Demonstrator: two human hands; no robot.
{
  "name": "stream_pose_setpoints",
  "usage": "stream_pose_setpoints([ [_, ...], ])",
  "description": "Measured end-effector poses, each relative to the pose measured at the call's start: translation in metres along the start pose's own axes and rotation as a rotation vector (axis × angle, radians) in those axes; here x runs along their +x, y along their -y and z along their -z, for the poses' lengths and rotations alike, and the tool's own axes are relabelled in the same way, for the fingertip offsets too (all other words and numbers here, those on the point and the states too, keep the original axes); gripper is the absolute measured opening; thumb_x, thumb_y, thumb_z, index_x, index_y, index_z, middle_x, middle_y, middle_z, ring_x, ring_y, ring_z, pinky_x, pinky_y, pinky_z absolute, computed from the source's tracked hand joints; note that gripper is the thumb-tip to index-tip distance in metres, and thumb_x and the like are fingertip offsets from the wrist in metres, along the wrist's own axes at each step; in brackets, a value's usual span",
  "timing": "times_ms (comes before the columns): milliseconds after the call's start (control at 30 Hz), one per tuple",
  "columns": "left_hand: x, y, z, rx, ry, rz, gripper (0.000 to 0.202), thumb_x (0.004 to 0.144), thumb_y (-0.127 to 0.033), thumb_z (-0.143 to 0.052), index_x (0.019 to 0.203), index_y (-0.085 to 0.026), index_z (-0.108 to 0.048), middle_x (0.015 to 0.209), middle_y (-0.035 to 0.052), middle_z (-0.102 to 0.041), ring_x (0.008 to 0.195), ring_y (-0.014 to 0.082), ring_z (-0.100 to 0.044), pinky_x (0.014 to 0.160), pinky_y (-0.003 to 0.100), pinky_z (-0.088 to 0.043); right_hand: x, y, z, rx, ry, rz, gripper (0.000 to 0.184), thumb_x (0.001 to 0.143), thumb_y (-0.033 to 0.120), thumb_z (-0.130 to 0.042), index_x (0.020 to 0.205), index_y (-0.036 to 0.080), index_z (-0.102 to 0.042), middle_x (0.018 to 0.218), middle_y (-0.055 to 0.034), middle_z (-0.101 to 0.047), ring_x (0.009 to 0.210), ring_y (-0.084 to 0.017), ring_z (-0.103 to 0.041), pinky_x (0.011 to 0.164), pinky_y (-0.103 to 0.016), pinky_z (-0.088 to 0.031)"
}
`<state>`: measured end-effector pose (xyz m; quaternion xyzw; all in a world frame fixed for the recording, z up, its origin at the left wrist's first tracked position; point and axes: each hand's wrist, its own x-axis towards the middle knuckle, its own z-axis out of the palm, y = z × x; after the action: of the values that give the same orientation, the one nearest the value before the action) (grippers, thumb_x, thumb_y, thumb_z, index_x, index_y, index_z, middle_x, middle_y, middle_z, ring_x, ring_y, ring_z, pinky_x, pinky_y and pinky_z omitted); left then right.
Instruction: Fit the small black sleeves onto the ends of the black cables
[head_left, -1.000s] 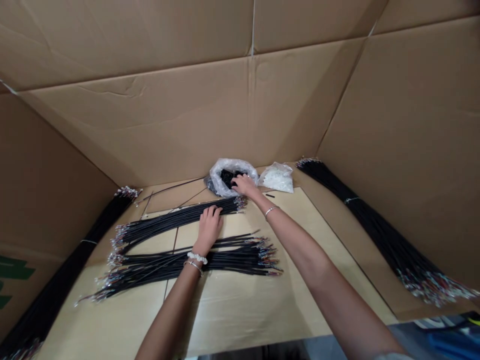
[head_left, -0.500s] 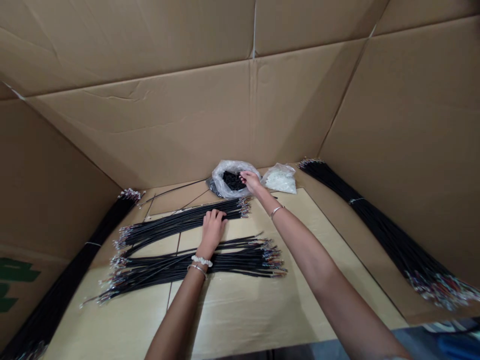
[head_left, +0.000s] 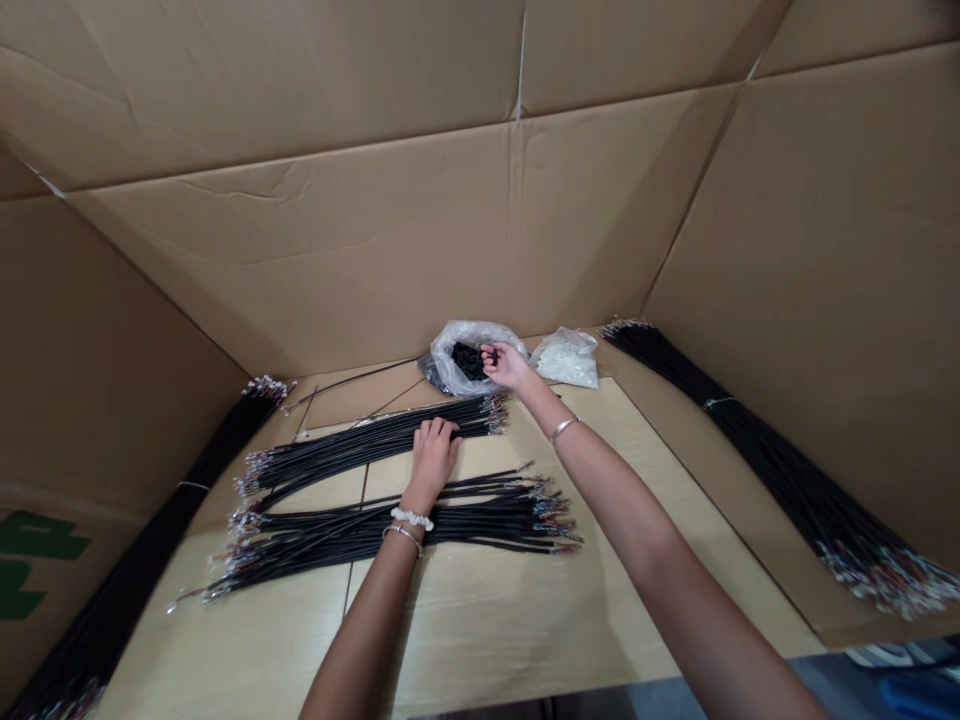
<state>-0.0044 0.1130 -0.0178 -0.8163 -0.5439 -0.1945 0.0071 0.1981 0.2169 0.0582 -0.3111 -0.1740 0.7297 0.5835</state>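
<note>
My left hand (head_left: 433,452) rests palm down on a bundle of black cables (head_left: 352,445), its fingers curled over the strands near the bundle's right end. My right hand (head_left: 506,365) is lifted at the mouth of a clear plastic bag of small black parts (head_left: 465,355), fingers pinched on a small black piece. A second, nearer bundle of black cables (head_left: 390,525) lies under my left wrist.
A bag of white parts (head_left: 568,359) sits right of the black-parts bag. Long black cable bundles lie along the left wall (head_left: 142,560) and the right wall (head_left: 757,450). Cardboard walls (head_left: 375,230) enclose the work surface (head_left: 487,620) on three sides.
My right hand has come up out of the bag of black parts with a small piece pinched in its fingers. My left hand has stayed on the cable bundle.
</note>
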Motion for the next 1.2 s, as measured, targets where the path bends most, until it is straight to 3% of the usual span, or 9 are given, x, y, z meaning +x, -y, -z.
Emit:
stream_pose_setpoints([
  [100, 0.0, 0.0, 0.0, -0.007, -0.005, -0.035, 0.028, 0.09, -0.034, -0.044, 0.11, -0.021, -0.059, 0.109, 0.0059, -0.051, 0.102, 0.0139, -0.04, 0.087, 0.027, -0.033, -0.029, -0.008, -0.003, 0.026, 0.027, -0.05, 0.019, 0.09, 0.015, -0.037, 0.081, 0.011, -0.054, 0.057, -0.0006, -0.044, 0.046, -0.008, -0.034, 0.036, -0.016, -0.024],
  [200, 0.0, 0.0, 0.001, -0.022, 0.006, -0.076, 0.029, 0.09, -0.037, -0.046, 0.11, -0.021, -0.058, 0.109, 0.0056, -0.051, 0.102, 0.0141, -0.04, 0.087, 0.027, -0.033, -0.066, -0.021, 0.007, 0.024, 0.053, -0.106, 0.018, 0.087, 0.009, -0.04, 0.086, 0.009, -0.058, 0.067, -0.0041, -0.052, 0.054, -0.009, -0.045, 0.044, -0.016, -0.037],
  [300, 0.002, -0.002, 0.003, -0.042, 0.032, -0.108, 0.026, 0.089, -0.035, -0.047, 0.107, -0.02, -0.059, 0.108, 0.005, -0.052, 0.1, 0.0131, -0.04, 0.087, 0.026, -0.033, -0.101, -0.036, 0.031, -0.022, 0.078, -0.108, 0.024, 0.075, -0.006, -0.046, 0.088, 0.009, -0.06, 0.076, -0.0046, -0.058, 0.065, -0.007, -0.052, 0.056, -0.014, -0.043],
  [433, 0.003, -0.006, 0.008, -0.095, 0.068, -0.113, 0.024, 0.09, -0.034, -0.046, 0.098, -0.015, -0.059, 0.103, 0.0046, -0.053, 0.096, 0.011, -0.042, 0.087, 0.024, -0.033, -0.13, -0.048, 0.066, -0.108, 0.058, -0.068, 0.024, 0.075, -0.005, -0.052, 0.092, 0.007, -0.064, 0.086, -0.0082, -0.063, 0.066, -0.006, -0.054, 0.059, -0.012, -0.044],
  [600, 0.005, -0.01, 0.011, -0.135, 0.104, -0.149, 0.032, 0.092, -0.041, -0.04, 0.1, -0.018, -0.06, 0.102, 0.0033, -0.054, 0.096, 0.0099, -0.044, 0.089, 0.024, -0.035, -0.137, -0.053, 0.077, -0.156, 0.078, -0.091, 0.016, 0.083, 0.006, -0.053, 0.091, 0.007, -0.066, 0.082, -0.009, -0.063, 0.059, -0.006, -0.05, 0.053, -0.013, -0.042],
  [767, 0.006, -0.012, 0.012, -0.136, 0.056, -0.255, 0.032, 0.094, -0.034, -0.034, 0.102, -0.017, -0.061, 0.099, 0.0043, -0.055, 0.093, 0.0084, -0.046, 0.087, 0.023, -0.038, -0.133, -0.052, 0.08, -0.148, 0.098, -0.128, 0.019, 0.083, 0.01, -0.052, 0.095, 0.007, -0.067, 0.08, -0.0081, -0.061, 0.057, -0.005, -0.047, 0.052, -0.013, -0.041],
  [1000, 0.002, -0.022, 0.025, -0.153, 0.042, -0.288, 0.036, 0.095, -0.027, -0.029, 0.121, -0.022, -0.054, 0.104, 0.0037, -0.052, 0.092, 0.0059, -0.048, 0.084, 0.02, -0.04, -0.132, -0.056, 0.085, -0.335, 0.088, -0.046, 0.024, 0.076, 0.023, -0.062, 0.097, 0.011, -0.063, 0.064, 0.0008, -0.048, 0.045, -0.003, -0.03, 0.038, -0.015, -0.018],
  [1200, -0.007, -0.044, 0.026, -0.117, 0.071, -0.359, 0.036, 0.091, -0.02, -0.035, 0.121, -0.02, -0.054, 0.104, 0.0056, -0.05, 0.095, 0.0082, -0.046, 0.086, 0.022, -0.039, -0.137, -0.057, 0.075, -0.439, 0.052, -0.07, 0.026, 0.072, 0.031, -0.057, 0.088, 0.011, -0.06, 0.06, 0.0022, -0.045, 0.043, -0.004, -0.028, 0.039, -0.017, -0.013],
])
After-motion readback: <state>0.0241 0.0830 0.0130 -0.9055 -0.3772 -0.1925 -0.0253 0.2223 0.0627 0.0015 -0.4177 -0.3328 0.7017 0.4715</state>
